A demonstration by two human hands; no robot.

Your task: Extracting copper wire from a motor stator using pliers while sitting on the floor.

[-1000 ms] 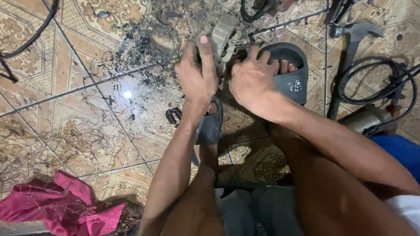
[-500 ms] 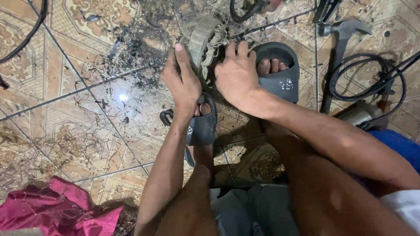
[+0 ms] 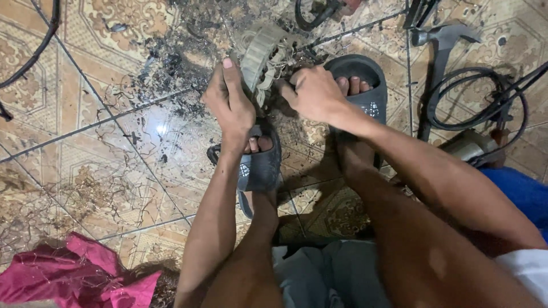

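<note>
1. While both hands work at floor level, the left hand is clamped on the left side of a grey ribbed ring-shaped metal core, index finger stretched up along its rim
2. Right hand is closed on the tangle of wire strands at the core's lower right; fingers curled tight, thumb toward the core
3. Core sits tilted on edge on the tiled floor, between the two hands, just above the left foot and left of the right foot
4. Left foot in a dark slide sandal, toes showing right under the left wrist; can't tell whether wrist and toes touch
5. Right foot in a second dark slide sandal, toes visible just beside the right hand's knuckles
6. Black soot and debris spread over the floor up-left of the core; thin wire scraps scattered across the tiles lower left
7. Hammer lies upper right, head up, handle running down toward the right forearm
8. Coiled black cable loops right of the hammer handle; a grey cylindrical tool body lies at its lower edge, near the right arm
9. Crumpled magenta cloth in the bottom-left corner, well apart from the hands
10. Another black cable curves through the top-left corner
</note>
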